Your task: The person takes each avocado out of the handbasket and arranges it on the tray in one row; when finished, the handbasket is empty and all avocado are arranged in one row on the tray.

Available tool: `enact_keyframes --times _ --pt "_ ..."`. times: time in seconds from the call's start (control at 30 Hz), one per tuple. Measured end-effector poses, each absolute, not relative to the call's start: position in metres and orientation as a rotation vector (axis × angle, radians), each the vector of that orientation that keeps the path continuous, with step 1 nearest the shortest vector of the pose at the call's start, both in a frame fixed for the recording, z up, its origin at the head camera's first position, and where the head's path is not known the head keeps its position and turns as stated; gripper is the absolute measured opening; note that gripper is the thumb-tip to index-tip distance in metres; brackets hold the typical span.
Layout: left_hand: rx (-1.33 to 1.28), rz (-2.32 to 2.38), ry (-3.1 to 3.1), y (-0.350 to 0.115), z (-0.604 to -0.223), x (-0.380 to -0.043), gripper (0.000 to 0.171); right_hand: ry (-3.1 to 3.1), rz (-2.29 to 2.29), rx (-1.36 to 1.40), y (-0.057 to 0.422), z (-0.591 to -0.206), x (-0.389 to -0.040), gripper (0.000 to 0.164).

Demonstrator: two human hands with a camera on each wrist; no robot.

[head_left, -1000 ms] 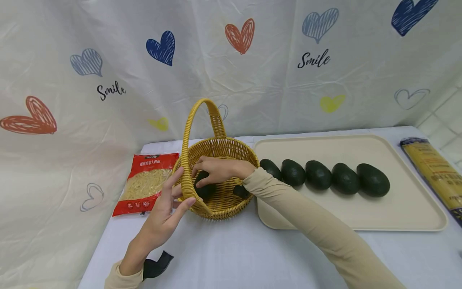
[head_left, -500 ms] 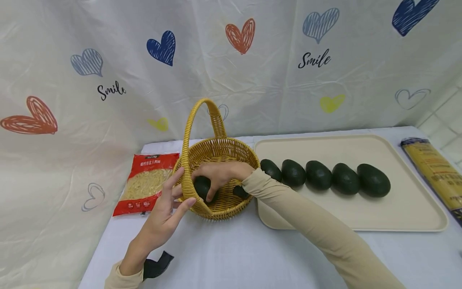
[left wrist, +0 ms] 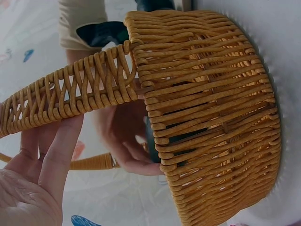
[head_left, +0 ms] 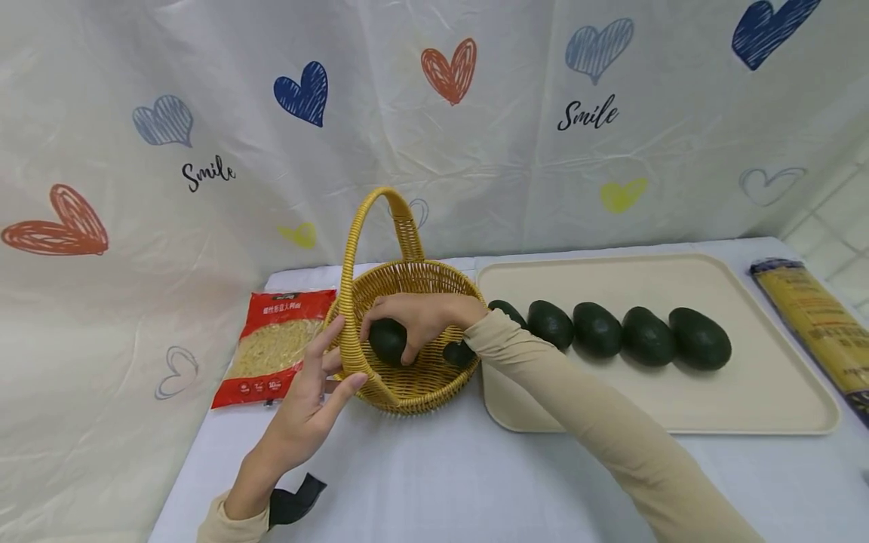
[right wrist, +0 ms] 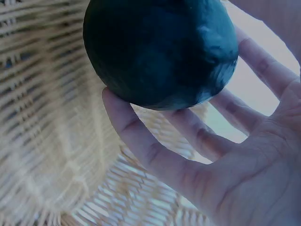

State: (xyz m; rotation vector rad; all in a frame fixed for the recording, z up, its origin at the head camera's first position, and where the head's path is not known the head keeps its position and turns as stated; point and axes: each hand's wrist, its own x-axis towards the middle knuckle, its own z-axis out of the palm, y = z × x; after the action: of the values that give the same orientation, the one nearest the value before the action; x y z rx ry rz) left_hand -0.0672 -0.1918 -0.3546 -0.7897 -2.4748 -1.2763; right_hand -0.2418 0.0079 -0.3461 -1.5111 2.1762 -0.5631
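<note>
A yellow wicker basket (head_left: 407, 403) with a tall handle (head_left: 348, 302) stands tilted in view on the white cloth. Inside it, my right hand (head_left: 424, 320) grips a dark green avocado (head_left: 387, 343), its fingers spread round the fruit. The right wrist view shows this avocado (right wrist: 160, 52) close up against the fingertips. My left hand (head_left: 305, 411) touches the foot of the handle, its fingers extended and thumb apart. From the left wrist view, those straight fingers rest against the woven handle (left wrist: 70, 89). Below the right wrist, a dark piece (head_left: 458, 354) shows inside the basket.
A beige tray (head_left: 652, 411) at the right bears a row of several avocados (head_left: 597, 330). A red pasta bag (head_left: 271, 347) lies left of the basket, and a yellow pasta packet (head_left: 815, 324) lies beyond the tray. A heart-print curtain (head_left: 502, 151) hangs behind.
My right hand's fingers have closed round the avocado in the basket, and both have shifted slightly right and up. The left hand stays at the handle.
</note>
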Motion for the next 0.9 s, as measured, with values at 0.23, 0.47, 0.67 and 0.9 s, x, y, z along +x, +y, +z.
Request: enact_keyframes --times 0.23,0.47,0.67,0.9 --pt "-0.806 -1.279 -2.467 -0.190 -0.354 -0.068 0.087 2.200 -0.819 -1.562 0.063 -0.318 -0.246 0.065" --pt "-0.839 -1.303 -2.440 -0.189 -0.355 -0.070 0.087 2.299 -1.008 -1.457 0.152 -0.299 -0.230 0.066" --pt "-0.821 -1.292 -2.436 -0.189 -0.356 -0.068 0.089 2.524 -1.018 -1.316 0.241 -0.300 -0.204 0.068" --pt "-0.832 -1.301 -2.416 -0.189 -0.356 -0.066 0.088 2.799 -1.044 -1.221 0.346 -0.315 -0.173 0.083"
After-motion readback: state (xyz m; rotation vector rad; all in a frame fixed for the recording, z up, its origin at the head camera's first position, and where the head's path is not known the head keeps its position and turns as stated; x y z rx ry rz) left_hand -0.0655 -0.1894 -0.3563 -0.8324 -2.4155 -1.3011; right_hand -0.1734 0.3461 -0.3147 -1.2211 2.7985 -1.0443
